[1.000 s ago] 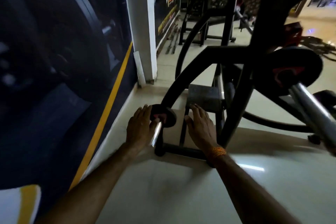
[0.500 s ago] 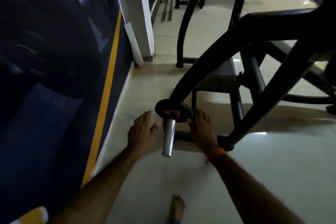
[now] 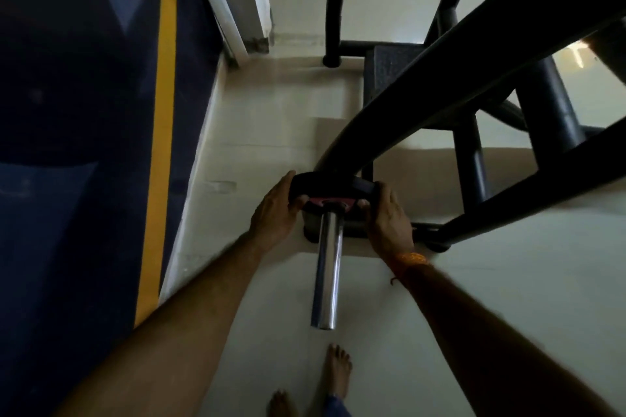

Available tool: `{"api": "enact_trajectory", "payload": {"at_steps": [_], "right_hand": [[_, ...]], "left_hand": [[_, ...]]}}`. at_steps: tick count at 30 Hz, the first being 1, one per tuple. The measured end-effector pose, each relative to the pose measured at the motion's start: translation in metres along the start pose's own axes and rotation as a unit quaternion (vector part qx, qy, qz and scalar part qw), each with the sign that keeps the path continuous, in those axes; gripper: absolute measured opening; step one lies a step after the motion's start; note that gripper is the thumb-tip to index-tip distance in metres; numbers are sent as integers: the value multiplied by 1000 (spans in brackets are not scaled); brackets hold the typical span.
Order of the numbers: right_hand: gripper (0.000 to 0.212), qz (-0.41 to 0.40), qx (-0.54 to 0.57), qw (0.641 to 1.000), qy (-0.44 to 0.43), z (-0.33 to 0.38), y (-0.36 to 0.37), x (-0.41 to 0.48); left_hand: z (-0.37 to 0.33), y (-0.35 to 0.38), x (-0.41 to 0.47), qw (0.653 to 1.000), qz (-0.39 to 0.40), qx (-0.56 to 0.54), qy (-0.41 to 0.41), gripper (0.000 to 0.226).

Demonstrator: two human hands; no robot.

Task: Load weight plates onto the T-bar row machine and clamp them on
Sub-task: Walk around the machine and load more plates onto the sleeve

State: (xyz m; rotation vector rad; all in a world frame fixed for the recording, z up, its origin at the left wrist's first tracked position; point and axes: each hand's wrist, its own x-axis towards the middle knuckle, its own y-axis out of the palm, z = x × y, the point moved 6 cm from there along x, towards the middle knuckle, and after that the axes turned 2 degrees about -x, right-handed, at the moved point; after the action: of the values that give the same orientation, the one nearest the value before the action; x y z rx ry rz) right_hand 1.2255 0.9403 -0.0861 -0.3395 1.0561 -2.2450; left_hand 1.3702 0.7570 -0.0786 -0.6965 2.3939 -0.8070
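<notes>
Sitting at the inner end of the chrome bar (image 3: pixel 328 267), the small black plate (image 3: pixel 301 183) with its red hub lies against the curved black arm of the machine frame (image 3: pixel 457 61). The left hand (image 3: pixel 274 215) grips the plate's left rim, fingers curled over the edge and thumb on the near face. The right hand (image 3: pixel 388 218) grips the right rim in the same manner; an orange band (image 3: pixel 411 257) circles that wrist. The rest of the bar projects bare toward the person. Two bare feet (image 3: pixel 337 369) stand on the pale floor (image 3: pixel 508 281) just below the bar's free end.
</notes>
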Motion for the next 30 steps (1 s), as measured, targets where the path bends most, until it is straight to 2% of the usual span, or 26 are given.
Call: {"api": "enact_trajectory", "payload": {"at_steps": [3, 8, 12, 15, 19, 24, 26, 30], "right_hand": [[26, -13, 31, 999, -3, -8, 8, 7], [20, 0, 49, 999, -7, -14, 6, 10], [17, 7, 66, 998, -9, -15, 6, -14], [14, 27, 103, 994, 25, -23, 10, -48], [20, 36, 129, 990, 36, -30, 14, -96], [20, 30, 83, 996, -33, -17, 12, -159], [12, 39, 78, 995, -50, -12, 10, -192], [12, 65, 65, 996, 11, -4, 5, -274]], "left_hand": [[14, 6, 14, 1000, -19, -24, -1, 58], [20, 13, 16, 999, -24, -20, -6, 69], [34, 21, -1, 999, -36, -22, 1, 29], [34, 21, -31, 998, -46, -16, 34, 22], [35, 25, -81, 997, -50, -34, 39, 35], [54, 37, -153, 996, -44, -73, 0, 63], [63, 43, -189, 996, -50, -72, -15, 64], [79, 52, -271, 995, -66, -67, -30, 55]]}}
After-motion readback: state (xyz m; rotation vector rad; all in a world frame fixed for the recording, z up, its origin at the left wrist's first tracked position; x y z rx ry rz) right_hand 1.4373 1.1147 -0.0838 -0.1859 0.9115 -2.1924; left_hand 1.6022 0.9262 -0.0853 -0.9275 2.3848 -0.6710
